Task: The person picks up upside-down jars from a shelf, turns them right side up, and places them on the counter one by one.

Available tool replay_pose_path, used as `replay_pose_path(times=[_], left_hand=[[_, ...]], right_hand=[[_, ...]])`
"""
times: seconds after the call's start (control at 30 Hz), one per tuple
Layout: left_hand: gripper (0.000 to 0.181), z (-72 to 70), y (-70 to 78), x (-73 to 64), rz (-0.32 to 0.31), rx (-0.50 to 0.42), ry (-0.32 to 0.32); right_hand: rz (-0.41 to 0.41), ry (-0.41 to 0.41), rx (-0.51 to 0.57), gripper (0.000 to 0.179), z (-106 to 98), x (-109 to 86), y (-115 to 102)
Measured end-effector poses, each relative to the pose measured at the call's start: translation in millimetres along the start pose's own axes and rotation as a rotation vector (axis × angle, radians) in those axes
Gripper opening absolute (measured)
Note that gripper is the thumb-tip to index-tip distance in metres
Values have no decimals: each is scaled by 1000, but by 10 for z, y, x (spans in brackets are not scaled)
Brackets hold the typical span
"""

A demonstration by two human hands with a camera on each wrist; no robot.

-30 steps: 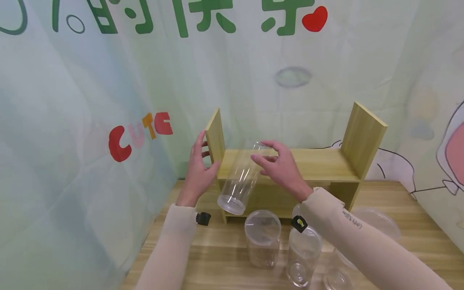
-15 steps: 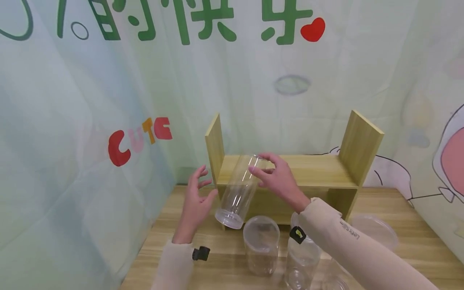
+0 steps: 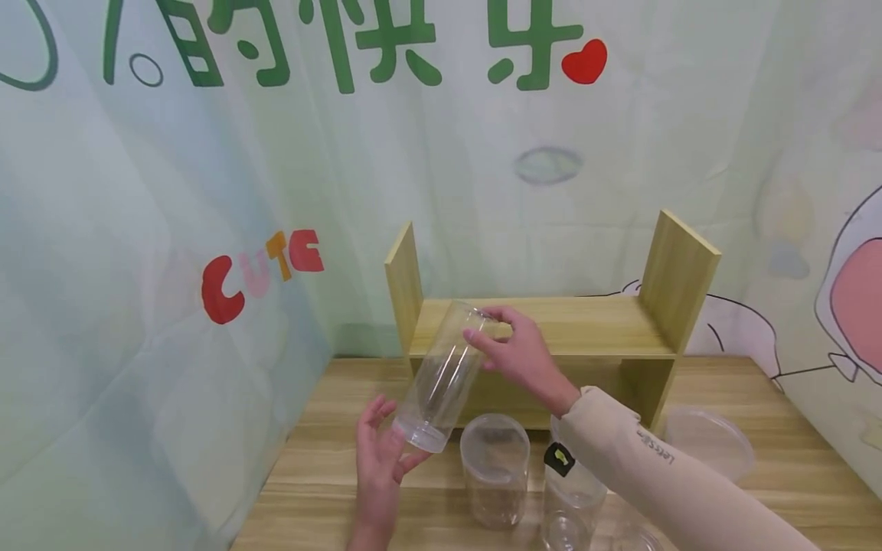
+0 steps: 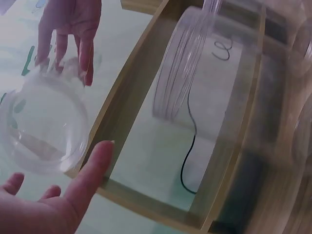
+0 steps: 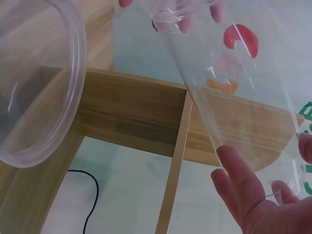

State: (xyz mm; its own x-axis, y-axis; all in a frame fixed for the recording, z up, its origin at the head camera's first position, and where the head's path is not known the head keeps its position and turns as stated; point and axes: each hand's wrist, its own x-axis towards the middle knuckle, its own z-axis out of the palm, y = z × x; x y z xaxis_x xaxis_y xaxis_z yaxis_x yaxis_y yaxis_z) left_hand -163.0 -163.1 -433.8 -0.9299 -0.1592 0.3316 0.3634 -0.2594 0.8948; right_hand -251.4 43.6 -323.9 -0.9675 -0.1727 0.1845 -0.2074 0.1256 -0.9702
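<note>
A tall clear plastic jar (image 3: 444,379) hangs tilted before the left part of the wooden shelf, its lidded end low and to the left. My right hand (image 3: 521,350) grips the upper end, thumb on the near side and fingers around the far side. Beside the lower end, my left hand (image 3: 377,467) is spread with its fingers around the lid. In the left wrist view, the round lid (image 4: 44,168) faces the camera, just past the left fingers (image 4: 90,175). Through the clear jar (image 5: 234,92), left fingertips show at the lid end in the right wrist view.
The two-tier wooden shelf (image 3: 537,325) stands at the back of the table (image 3: 303,490). In front are several clear lidded jars, including a wide one (image 3: 494,474) and a narrower one (image 3: 572,505). Another large lid (image 3: 710,440) shows at right. A printed curtain (image 3: 172,168) hangs behind.
My left hand has come away from the shelf's left side panel and moved down to the jar's lidded end. The right hand has lowered the tilted jar slightly.
</note>
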Motion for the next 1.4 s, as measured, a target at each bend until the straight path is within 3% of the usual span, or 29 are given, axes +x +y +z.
replay_pose_path(times=[0.13, 0.3, 0.47, 0.6, 0.73, 1.0, 1.27, 1.4], left_hand=[[57, 87, -28, -73, 1, -104, 19], [59, 150, -13, -76, 25, -70, 88], [57, 120, 24, -53, 15, -56, 129], [57, 77, 42, -26, 5, -68, 123], [58, 36, 52, -2, 18, -65, 112], [55, -71, 143, 17, 36, -52, 77], [56, -174, 210, 31, 8, 10, 80], [56, -216, 244, 30, -18, 44, 97]], right_hand=[[9, 9, 7, 53, 22, -32, 25], [23, 7, 35, 54, 46, -44, 40], [21, -26, 31, 54, 43, -33, 41], [17, -57, -16, 56, 5, -26, 24], [12, -38, -130, 56, -81, -18, -14], [-94, 86, -367, 55, -463, 53, -120], [-160, 266, -436, 50, -923, 70, -281], [-257, 389, -525, 45, -1112, 36, -312]])
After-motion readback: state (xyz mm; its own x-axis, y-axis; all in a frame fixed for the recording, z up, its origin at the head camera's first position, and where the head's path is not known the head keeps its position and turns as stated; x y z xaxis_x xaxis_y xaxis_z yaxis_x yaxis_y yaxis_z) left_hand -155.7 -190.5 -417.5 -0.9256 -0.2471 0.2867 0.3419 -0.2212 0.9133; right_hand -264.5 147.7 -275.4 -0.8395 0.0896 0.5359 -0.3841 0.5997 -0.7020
